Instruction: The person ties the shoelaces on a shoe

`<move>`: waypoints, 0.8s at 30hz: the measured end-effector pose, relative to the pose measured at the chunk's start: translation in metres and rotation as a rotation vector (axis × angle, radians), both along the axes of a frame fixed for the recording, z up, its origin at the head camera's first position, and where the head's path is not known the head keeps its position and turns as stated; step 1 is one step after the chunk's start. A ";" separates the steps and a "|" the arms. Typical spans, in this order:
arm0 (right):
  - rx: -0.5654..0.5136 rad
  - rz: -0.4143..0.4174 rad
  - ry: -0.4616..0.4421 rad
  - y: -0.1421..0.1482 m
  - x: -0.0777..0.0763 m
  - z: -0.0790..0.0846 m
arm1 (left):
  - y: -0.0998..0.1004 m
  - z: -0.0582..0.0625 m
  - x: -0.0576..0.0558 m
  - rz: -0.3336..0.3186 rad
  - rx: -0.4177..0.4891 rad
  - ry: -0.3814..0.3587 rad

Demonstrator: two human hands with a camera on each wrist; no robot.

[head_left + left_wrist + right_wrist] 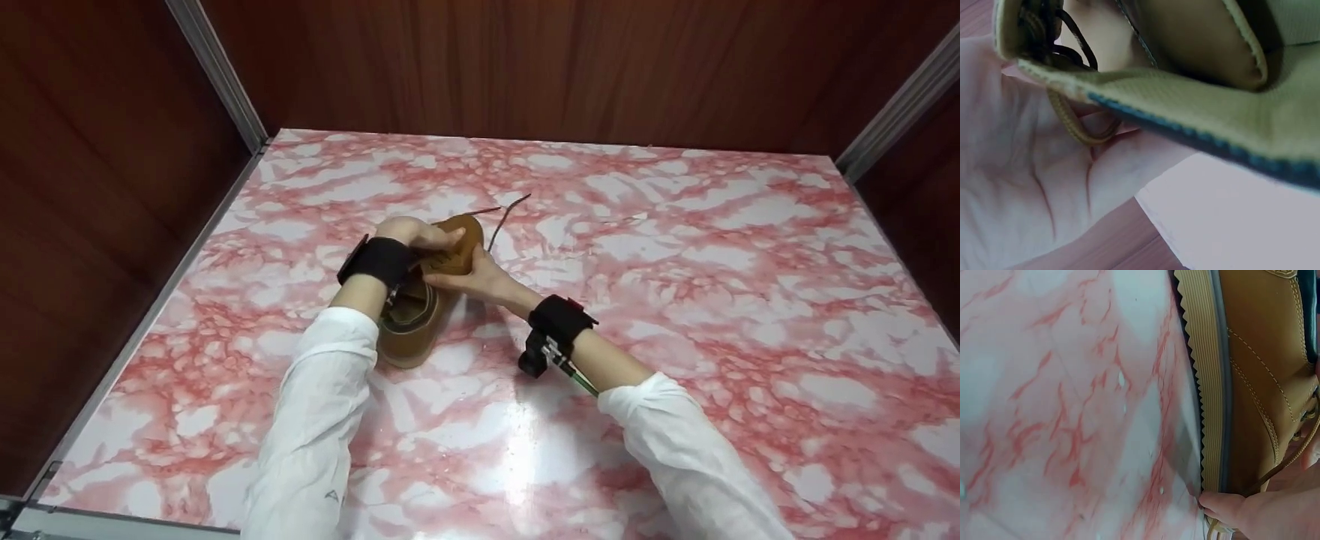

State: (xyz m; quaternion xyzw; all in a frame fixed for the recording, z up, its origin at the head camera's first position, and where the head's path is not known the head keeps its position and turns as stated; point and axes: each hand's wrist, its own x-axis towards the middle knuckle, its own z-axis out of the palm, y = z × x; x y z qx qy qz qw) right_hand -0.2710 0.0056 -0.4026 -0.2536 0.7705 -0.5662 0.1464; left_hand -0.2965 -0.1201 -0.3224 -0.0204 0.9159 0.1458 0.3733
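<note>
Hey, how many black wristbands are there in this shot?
2. The left wristband is just behind the left hand; the right wristband is behind the right hand. Any under the sleeves would be hidden.

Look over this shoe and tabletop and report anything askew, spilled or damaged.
Only the lace stands out: two loose strands stray beyond the toe of the brown shoe, which looks untidy, though part of the lacing is hidden. I see no tear in the visible leather and no spill on the marbled tabletop.
</note>
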 end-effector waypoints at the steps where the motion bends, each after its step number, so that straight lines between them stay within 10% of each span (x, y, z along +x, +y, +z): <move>1: -0.017 0.013 -0.007 0.001 -0.002 -0.003 | 0.001 0.001 0.001 0.024 -0.017 0.016; 10: -0.042 0.041 0.009 0.007 0.001 0.001 | 0.009 0.012 0.016 0.361 0.030 0.079; 16: -0.053 0.081 -0.015 0.012 0.001 0.006 | 0.015 0.014 0.019 0.478 0.086 0.073; 21: -0.055 0.127 -0.086 0.021 -0.002 0.005 | 0.019 0.012 0.016 0.493 0.325 -0.122; 24: -0.057 0.153 -0.092 0.027 -0.006 0.002 | 0.020 0.011 0.018 0.509 0.332 -0.054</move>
